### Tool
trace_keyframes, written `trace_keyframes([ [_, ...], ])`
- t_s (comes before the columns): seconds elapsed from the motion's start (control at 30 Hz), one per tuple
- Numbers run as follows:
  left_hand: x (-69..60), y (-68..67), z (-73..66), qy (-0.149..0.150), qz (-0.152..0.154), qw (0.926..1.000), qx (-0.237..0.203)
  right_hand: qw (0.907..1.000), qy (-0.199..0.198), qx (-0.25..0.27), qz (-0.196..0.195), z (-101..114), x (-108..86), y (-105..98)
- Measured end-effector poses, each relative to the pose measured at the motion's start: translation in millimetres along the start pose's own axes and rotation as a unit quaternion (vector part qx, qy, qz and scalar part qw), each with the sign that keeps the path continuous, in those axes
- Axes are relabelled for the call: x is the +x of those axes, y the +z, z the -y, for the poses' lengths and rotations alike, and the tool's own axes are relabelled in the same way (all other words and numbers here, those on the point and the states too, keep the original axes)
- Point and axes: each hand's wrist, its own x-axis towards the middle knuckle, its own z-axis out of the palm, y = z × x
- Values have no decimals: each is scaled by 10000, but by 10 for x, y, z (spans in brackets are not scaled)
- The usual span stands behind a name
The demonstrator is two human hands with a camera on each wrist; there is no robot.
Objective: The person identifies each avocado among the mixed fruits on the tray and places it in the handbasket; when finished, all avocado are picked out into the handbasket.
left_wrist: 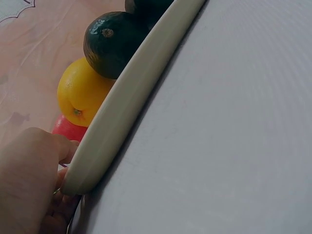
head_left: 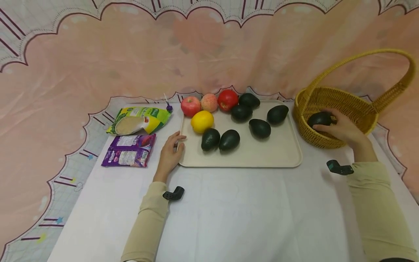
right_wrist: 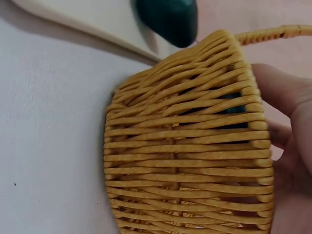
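In the head view my right hand (head_left: 343, 127) is inside the wicker basket (head_left: 327, 142), its fingers and thumb around a dark green avocado (head_left: 319, 119). The right wrist view shows that hand (right_wrist: 292, 131) behind the woven side (right_wrist: 190, 161), the avocado partly visible through the gaps. My left hand (head_left: 171, 153) rests at the left edge of the cream tray (head_left: 262, 156), fingers at the rim; in the left wrist view the hand (left_wrist: 34, 180) touches the tray's corner (left_wrist: 117, 117). Some of its fingertips are hidden by the rim.
Several avocados (head_left: 260, 128), a yellow fruit (head_left: 202, 122), a red apple (head_left: 191, 106), a peach (head_left: 209, 102) and a red fruit (head_left: 228, 100) are on the tray. Left of it lie a green packet (head_left: 157, 118), a purple packet (head_left: 129, 151) and a lollipop (head_left: 169, 108). The basket handle (head_left: 360, 56) arches up.
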Motion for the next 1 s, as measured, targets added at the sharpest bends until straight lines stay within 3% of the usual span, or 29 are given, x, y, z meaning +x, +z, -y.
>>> trace_keyframes([
  [0.6, 0, 4, -8, -69, -5, 10000, 68, 9971, -215, -387, 622, -42, 175, 16],
  [0.8, 6, 4, -9, -73, -2, 9999, 78, 9981, -63, -260, 553, -17, 172, 19],
  [1.0, 6, 5, -5, -58, -5, 10000, 37, 9998, -152, 27, 126, 20, 128, 44],
])
